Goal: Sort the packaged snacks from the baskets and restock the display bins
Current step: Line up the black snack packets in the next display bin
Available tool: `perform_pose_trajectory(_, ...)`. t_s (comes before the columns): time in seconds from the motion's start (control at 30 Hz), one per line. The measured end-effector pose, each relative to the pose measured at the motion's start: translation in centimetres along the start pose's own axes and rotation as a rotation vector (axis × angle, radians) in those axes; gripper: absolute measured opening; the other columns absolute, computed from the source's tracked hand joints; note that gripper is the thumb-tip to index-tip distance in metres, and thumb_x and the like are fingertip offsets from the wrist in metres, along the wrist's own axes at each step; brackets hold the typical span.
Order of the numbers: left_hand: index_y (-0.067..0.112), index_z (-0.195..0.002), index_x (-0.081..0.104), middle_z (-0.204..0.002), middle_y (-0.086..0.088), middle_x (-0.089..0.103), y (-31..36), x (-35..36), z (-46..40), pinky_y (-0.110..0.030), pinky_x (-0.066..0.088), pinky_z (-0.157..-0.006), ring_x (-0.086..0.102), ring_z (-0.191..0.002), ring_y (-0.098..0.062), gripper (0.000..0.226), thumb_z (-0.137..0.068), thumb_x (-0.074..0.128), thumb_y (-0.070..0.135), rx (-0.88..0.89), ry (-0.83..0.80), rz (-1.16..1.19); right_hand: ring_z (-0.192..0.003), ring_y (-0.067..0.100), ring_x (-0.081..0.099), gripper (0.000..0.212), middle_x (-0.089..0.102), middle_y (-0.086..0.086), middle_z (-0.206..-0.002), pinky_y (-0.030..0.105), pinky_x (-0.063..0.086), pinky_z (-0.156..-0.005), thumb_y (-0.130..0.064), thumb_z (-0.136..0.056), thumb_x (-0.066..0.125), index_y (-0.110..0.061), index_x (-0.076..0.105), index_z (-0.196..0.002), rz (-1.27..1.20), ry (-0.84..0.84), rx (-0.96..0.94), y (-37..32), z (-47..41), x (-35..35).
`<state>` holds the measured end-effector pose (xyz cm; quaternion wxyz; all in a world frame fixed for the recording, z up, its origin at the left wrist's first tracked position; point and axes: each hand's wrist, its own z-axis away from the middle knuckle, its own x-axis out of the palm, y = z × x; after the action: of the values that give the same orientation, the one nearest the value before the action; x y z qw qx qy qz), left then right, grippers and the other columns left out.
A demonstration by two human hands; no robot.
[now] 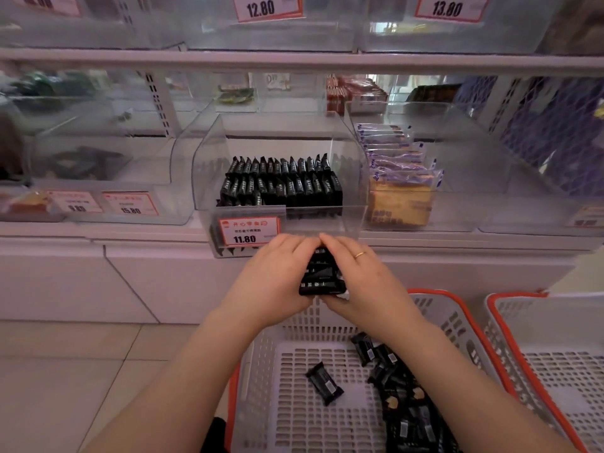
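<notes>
We see 2 bare hands meeting just below the front lip of a clear display bin (281,178) on a white shelf (130,237). The left hand (271,282) and the right hand (359,282), which wears a thin gold ring (360,255), press a stack of black snack packets (322,276) between them, fingers curled round its sides and arched over its top. So each grip is closed on the stack, not spread.

We judge the step in hand to be lifting this stack into the bin. To do it well, we would keep even pressure from both sides so the slippery packets do not fan out, clear the front lip, and set them upright against the front row.

The bin is hard, see-through plastic with rounded corners; inside, matching black packets stand in 2 neat rows toward its back, with room left at the front. A red-bordered price tag (250,230) reading 11.80 sits at its front left corner. The packets look small, rectangular and glossy, with crimped ends and pale lettering.

Below the hands, a white perforated basket (294,403) with an orange rim holds loose black packets (405,403), mostly along its right side, and 1 lying apart near the middle. A second basket (555,354) stands just beside it on the right.
</notes>
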<state>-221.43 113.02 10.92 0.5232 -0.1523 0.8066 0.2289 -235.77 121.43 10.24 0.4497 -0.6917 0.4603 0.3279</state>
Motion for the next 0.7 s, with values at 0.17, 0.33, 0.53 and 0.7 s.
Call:
perform_pose_trajectory(0.17,0.009,-0.129,0.045,-0.126,-0.005,0.053,0.2,-1.4,-0.3,-0.031,0.038,-0.101,0.048,-0.118,-0.021,0.073,-0.066,0.08,0.02,-0.163,0.29,0.198,-0.103,0.031,0.055,0.066,0.057,0.012,-0.116,0.037,0.047,-0.088,-0.027,-0.065,0.076,-0.002,0.053,-0.122,0.055,0.207,0.013,0.1,-1.8,-1.7)
perform_pose_trajectory(0.33,0.008,-0.125,0.051,-0.122,-0.005,0.056,-1.2,-5.3,-2.1,-0.025,0.037,-0.099,0.05,-0.115,-0.017,0.044,-0.083,0.062,0.019,-0.264,0.529,0.263,-0.092,0.015,0.055,0.056,0.057,-0.003,-0.104,0.024,0.044,-0.074,-0.04,-0.062,0.07,-0.022,0.047,-0.11,-0.261,0.358,0.254,-0.1,-6.8,-5.5)
perform_pose_trajectory(0.53,0.017,-0.108,0.062,-0.104,-0.002,0.066,-6.1,-7.0,-6.0,-0.025,0.043,-0.075,0.055,-0.089,-0.015,0.023,-0.091,0.049,0.025,-0.5,0.043,0.095,-0.073,0.011,0.054,0.035,0.061,0.0,-0.088,0.024,0.04,-0.055,-0.037,-0.073,0.071,-0.018,0.051,-0.094,-0.263,0.006,0.42,0.7,-13.7,-5.9)
perform_pose_trajectory(0.7,0.018,-0.095,0.065,-0.095,-0.004,0.067,-7.8,-6.1,-7.9,-0.024,0.041,-0.066,0.058,-0.081,-0.017,0.02,-0.093,0.046,0.023,-0.503,-0.205,0.144,-0.056,0.016,0.043,0.038,0.048,0.002,-0.064,0.028,0.033,-0.048,-0.041,-0.074,0.069,-0.011,0.047,-0.07,-0.036,-0.298,0.528,0.6,-16.3,-3.5)
